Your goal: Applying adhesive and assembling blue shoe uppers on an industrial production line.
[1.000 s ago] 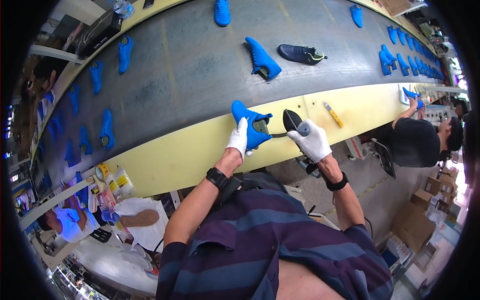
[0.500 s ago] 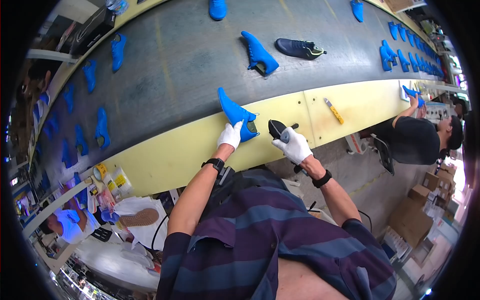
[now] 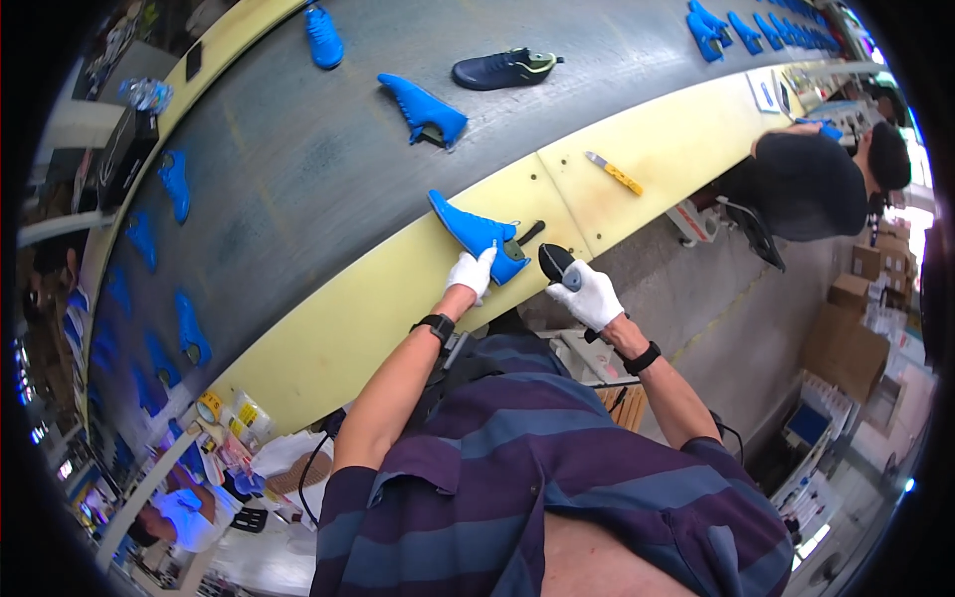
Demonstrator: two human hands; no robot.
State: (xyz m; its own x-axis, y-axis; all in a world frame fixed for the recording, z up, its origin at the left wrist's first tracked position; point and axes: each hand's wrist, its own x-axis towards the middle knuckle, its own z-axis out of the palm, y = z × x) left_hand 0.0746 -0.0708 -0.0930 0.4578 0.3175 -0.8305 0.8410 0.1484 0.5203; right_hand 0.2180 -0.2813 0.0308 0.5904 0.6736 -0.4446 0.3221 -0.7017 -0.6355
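My gloved left hand [image 3: 472,274] is closed around the side of a blue shoe [image 3: 468,227] near its heel. The shoe's toe points up and left over the bench edge, and its opening shows a dark green lining. Just right of the heel, my gloved right hand [image 3: 587,296] grips a black tool with a rounded head [image 3: 556,263] and a grey knob; its exact kind is unclear. Tool and shoe are apart. A short black bar [image 3: 533,232] lies on the bench behind the heel.
The pale yellow bench [image 3: 328,348] borders a dark conveyor belt [image 3: 298,199]. On the belt are another blue shoe [image 3: 422,107], a black shoe [image 3: 505,69] and several more blue ones. A yellow utility knife [image 3: 615,173] lies on the bench. A seated person [image 3: 811,184] works at right.
My view has turned, and the bench and belt have shifted left. The held shoe has moved right along the bench and lies flatter. The black tool is still in my right hand.
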